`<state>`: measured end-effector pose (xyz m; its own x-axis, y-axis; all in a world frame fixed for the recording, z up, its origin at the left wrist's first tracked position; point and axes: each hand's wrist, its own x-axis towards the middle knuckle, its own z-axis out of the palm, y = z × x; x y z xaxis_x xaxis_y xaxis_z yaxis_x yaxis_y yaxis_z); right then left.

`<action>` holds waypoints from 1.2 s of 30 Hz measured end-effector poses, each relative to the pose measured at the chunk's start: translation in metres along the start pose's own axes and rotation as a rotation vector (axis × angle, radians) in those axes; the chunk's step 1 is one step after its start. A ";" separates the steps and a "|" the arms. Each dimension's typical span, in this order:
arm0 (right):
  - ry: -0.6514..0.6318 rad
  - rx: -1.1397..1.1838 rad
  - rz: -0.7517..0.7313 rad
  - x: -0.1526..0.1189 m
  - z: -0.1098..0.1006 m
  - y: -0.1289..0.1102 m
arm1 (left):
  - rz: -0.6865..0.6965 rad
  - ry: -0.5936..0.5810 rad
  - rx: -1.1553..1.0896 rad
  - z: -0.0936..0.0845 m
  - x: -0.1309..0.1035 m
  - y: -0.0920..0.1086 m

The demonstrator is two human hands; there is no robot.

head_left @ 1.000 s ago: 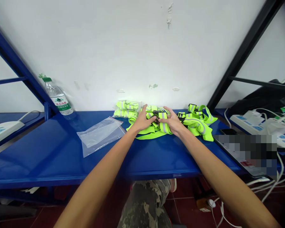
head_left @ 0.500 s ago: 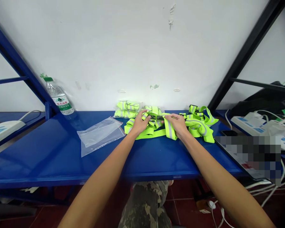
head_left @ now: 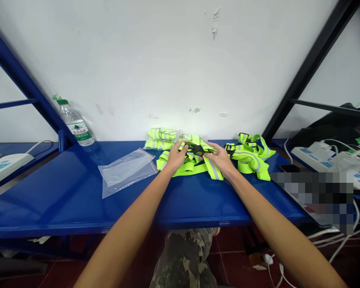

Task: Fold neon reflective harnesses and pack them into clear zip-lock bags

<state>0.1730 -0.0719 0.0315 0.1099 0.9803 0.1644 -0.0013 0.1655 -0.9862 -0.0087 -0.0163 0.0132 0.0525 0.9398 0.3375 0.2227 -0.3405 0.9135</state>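
A neon-yellow reflective strap (head_left: 214,168) with grey stripes lies in loops on the blue table, and a black plastic buckle (head_left: 198,149) on it sits between my two hands. My left hand (head_left: 176,157) grips the buckle's left end and some strap, thumb on top. My right hand (head_left: 221,159) pinches the buckle's right end, with a length of strap hanging below it. Whether the buckle halves are joined I cannot tell. Right of my right hand lies another bunch of reflective straps (head_left: 253,160) with black buckles.
Clear bags of folded straps (head_left: 160,140) stand against the wall. Empty-looking zip bags (head_left: 127,170) lie flat on the table (head_left: 63,196) to the left. A water bottle (head_left: 78,126) stands back left. A phone (head_left: 289,168) and a partly blurred dark device (head_left: 312,200) are at right.
The black buckle has come into view between my hands. My right hand has shifted slightly left and turned, now pinching the buckle end instead of the strap.
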 end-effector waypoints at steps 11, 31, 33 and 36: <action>0.004 0.015 0.007 -0.002 0.006 -0.001 | -0.009 0.055 -0.024 0.002 0.001 0.004; -0.020 0.036 -0.054 0.005 0.003 0.017 | 0.015 0.116 0.019 0.000 -0.001 0.012; -0.023 0.030 -0.055 0.005 0.003 0.017 | 0.022 0.119 0.023 0.000 -0.001 0.011; -0.023 0.020 -0.060 0.004 0.003 0.016 | 0.011 0.111 0.033 0.000 0.000 0.008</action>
<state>0.1702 -0.0646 0.0167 0.0879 0.9706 0.2240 -0.0151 0.2262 -0.9740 -0.0070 -0.0193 0.0208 -0.0530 0.9265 0.3725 0.2545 -0.3482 0.9022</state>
